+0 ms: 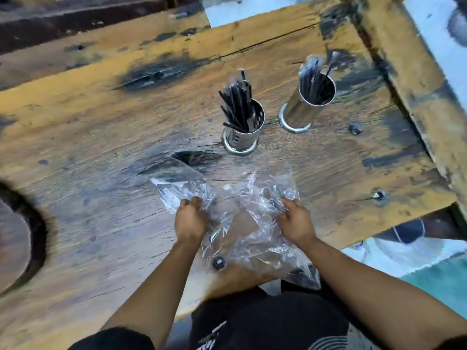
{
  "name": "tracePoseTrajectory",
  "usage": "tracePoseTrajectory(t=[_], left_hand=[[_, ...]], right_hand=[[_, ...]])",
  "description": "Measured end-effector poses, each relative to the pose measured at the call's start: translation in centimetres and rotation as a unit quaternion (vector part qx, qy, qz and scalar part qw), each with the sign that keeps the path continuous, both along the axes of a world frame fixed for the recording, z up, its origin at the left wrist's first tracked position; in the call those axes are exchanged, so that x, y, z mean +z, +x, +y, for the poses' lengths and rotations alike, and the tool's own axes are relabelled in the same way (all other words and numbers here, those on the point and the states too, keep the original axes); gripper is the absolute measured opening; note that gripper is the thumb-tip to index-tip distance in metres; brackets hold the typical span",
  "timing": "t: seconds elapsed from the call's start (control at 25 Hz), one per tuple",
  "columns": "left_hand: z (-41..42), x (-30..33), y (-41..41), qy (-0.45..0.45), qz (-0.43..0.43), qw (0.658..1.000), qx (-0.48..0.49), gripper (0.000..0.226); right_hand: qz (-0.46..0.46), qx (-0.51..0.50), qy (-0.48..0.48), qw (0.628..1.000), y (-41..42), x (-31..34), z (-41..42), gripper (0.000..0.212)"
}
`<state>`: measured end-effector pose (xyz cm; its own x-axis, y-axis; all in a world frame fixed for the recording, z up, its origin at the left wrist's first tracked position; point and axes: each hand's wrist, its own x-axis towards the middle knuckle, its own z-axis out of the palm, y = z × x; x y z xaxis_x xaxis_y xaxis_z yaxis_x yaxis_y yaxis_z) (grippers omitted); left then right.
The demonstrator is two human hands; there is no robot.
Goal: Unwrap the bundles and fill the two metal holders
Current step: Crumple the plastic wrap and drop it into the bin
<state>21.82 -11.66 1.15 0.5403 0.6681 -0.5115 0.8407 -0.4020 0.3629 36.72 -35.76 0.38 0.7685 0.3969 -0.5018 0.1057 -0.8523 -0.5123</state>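
**A:** What is on the table?

**B:** A worn wooden table (101,117), yellowed and blackened in patches, seen from above. Two shiny metal holders stand on it, near each other towards the far side. The left holder (241,137) is packed with thin black sticks (236,107), too many and too blurred to count. The right holder (307,104) has fewer black sticks (313,79), with a bit of clear wrap poking up among them.

**A:** And the hands?

**B:** Two bare hands, both on crumpled clear plastic wrapping near the table's front edge. The left hand (190,218) has its fingers curled into the left piece of wrapping (177,188), gripping it. The right hand (297,219) pinches the right piece of wrapping (265,238), which spreads toward the person and hangs over the edge.

**A:** So two pieces?

**B:** They look like two, though they overlap between the hands. No sticks show inside them.

**A:** Anything else?

**B:** One small dark round knob (218,262) lies under the plastic.
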Motion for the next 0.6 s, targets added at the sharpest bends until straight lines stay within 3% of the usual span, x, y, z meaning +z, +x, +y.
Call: tracePoseTrajectory(t=[0.32, 0.48, 0.6], left_hand=[[-12.0, 3.7, 2.4, -0.002, -0.029, 0.999, 0.025, 0.029], [-19.0, 5.0, 6.6, 0.007, -0.027, 1.0, 0.0, 0.03], [-23.4, 5.4, 10.3, 0.009, -0.026, 0.999, -0.046, 0.032]], right_hand=[[0.029, -0.13, 0.092, 0.987, 4.9, 1.8, -8.2, 0.047], [0.072, -0.217, 0.148, 0.962, 7.3, 2.5, -14.9, 0.043], [0.032, -0.267, 0.13, 0.954, 8.8, 2.9, -20.1, 0.039]])
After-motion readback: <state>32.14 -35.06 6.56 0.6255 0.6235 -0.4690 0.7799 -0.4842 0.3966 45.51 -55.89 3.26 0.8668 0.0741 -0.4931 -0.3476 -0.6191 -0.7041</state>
